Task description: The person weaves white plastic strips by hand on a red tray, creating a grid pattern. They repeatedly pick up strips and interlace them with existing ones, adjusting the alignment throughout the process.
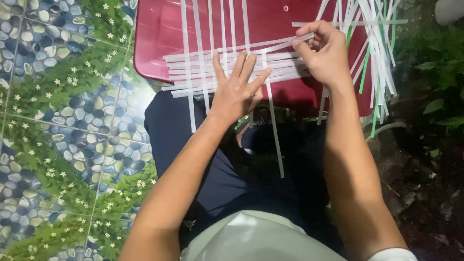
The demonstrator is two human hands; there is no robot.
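Head cam: left hand (pixel 237 92) lay flat, fingers spread, pressing on the woven white strips (pixel 232 67) atop the red plastic stool (pixel 159 38), prob. to keep the crossings from shifting. Right hand (pixel 326 55) was pinched shut on a horizontal white strip (pixel 285 44) at the weave's right edge, thumb & fingers together. Loose white & green strips (pixel 374 53) hung off the stool's right side. Patterned floor tiles (pixel 63 121) to the left; dark trousers (pixel 203 159) below.
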